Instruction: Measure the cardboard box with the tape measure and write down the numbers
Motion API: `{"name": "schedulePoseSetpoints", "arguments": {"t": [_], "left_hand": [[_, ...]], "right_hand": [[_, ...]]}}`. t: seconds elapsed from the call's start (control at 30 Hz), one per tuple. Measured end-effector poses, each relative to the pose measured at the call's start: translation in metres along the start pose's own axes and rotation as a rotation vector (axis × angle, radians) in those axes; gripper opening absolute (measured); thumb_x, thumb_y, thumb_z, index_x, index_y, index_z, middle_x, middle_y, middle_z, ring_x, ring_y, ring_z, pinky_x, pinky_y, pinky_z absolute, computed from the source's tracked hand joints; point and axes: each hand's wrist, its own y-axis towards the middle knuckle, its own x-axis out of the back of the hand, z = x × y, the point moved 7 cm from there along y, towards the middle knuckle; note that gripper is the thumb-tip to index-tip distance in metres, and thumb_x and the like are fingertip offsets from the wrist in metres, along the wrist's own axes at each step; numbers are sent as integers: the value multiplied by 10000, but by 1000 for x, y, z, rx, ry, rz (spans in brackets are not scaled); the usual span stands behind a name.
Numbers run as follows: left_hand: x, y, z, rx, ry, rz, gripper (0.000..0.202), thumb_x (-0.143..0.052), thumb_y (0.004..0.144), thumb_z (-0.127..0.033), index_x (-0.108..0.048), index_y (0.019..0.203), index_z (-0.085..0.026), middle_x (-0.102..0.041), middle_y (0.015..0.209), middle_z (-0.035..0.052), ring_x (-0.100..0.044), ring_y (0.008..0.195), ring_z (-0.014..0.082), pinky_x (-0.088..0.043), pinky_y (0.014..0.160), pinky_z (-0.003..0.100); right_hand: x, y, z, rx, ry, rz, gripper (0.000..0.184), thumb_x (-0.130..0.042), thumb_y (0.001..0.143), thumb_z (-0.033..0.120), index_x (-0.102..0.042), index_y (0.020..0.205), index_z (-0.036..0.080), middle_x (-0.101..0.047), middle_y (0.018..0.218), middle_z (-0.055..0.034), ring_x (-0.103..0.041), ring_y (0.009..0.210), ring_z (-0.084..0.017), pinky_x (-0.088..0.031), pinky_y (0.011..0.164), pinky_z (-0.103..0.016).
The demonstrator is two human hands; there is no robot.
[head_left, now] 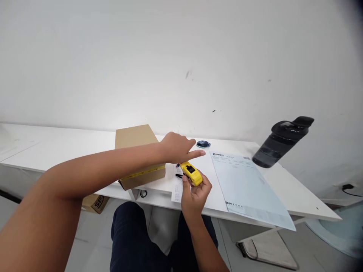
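My right hand (195, 192) grips a yellow tape measure (192, 173) just above the white table's (70, 145) front edge. Its yellow tape (143, 173) runs left along the side of a closed brown cardboard box (137, 151). My left hand (178, 148) reaches across the box's right end with the forefinger stretched out to the right and the other fingers curled. I cannot see whether it holds the tape's end. A white slip of paper (177, 189) and a black pen (178, 175) lie under my hands.
A pale blue plastic mailer bag (246, 181) lies on the table to the right. A dark water bottle (280, 143) stands at the right end. A small dark round object (203, 144) sits by the wall. Another cardboard box (95, 203) is under the table.
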Motion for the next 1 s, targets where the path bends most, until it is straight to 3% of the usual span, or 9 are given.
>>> {"name": "schedulePoseSetpoints", "arguments": {"t": [0.1,0.17,0.27,0.4,0.57,0.7,0.8,0.9,1.0], "left_hand": [[1,3,12,-1,49,28,660,-241,984,-705,-624,1240,-233,-747,970,120,-691,950,314,-459,842,411],[-8,4,23,-6,52,87,592,-298,993,-671,-618,1276,-262,-727,1156,117,-653,1095,311,-453,923,413],[-30,-2,44,24,104,155,545,-508,929,-647,-618,1298,-261,-581,1442,136,-460,1370,366,-393,1075,495],[-52,-30,75,111,61,122,448,-628,875,-557,-657,1146,-202,-581,1397,169,-416,1386,405,-423,1061,561],[-49,-89,97,-63,-16,-95,338,-552,952,-540,-635,928,-213,-606,1424,96,-427,1433,364,-394,1155,535],[-32,-146,139,57,-180,-390,470,-531,932,-668,-655,1066,-234,-604,1453,86,-399,1487,356,-475,1113,531],[-23,-191,167,165,-305,-690,423,-582,927,-631,-654,1105,-254,-641,1413,76,-464,1454,324,-452,1151,546],[-33,-224,175,189,-417,-944,315,-612,952,-527,-661,1084,-245,-663,1377,87,-536,1398,285,-423,1188,525],[-60,-233,171,183,-498,-1083,305,-586,982,-487,-665,1123,-229,-670,1359,104,-574,1359,266,-429,1182,524]], "right_hand": [[11,-9,-10,-114,23,-59,466,-723,873,375,-447,1217,222,-585,1288,-137,-649,1194,-243,-548,1013,-495],[17,-15,-17,-202,32,-99,505,-736,853,420,-436,1206,220,-602,1234,-123,-674,1118,-233,-556,993,-489],[22,-21,-24,-319,50,-119,535,-733,839,482,-429,1197,223,-629,1124,-80,-695,954,-200,-585,916,-453],[27,-23,-24,-414,87,-132,568,-748,817,521,-439,1195,231,-636,1121,-65,-687,908,-187,-590,877,-423],[31,-19,-23,-454,106,-115,587,-768,805,516,-455,1211,230,-642,1126,-61,-682,921,-189,-580,878,-412],[24,-22,-25,-471,124,-88,575,-772,804,512,-471,1204,229,-642,1144,-62,-684,908,-188,-577,860,-406],[12,-30,-25,-492,143,-45,574,-770,806,515,-479,1209,229,-641,1168,-71,-693,927,-200,-573,857,-416],[-2,-39,-21,-514,169,10,582,-786,792,510,-498,1209,224,-653,1165,-80,-699,970,-224,-570,863,-434],[-17,-43,-18,-540,192,82,595,-815,773,478,-523,1223,222,-663,1181,-83,-692,1032,-238,-563,897,-446]]}}
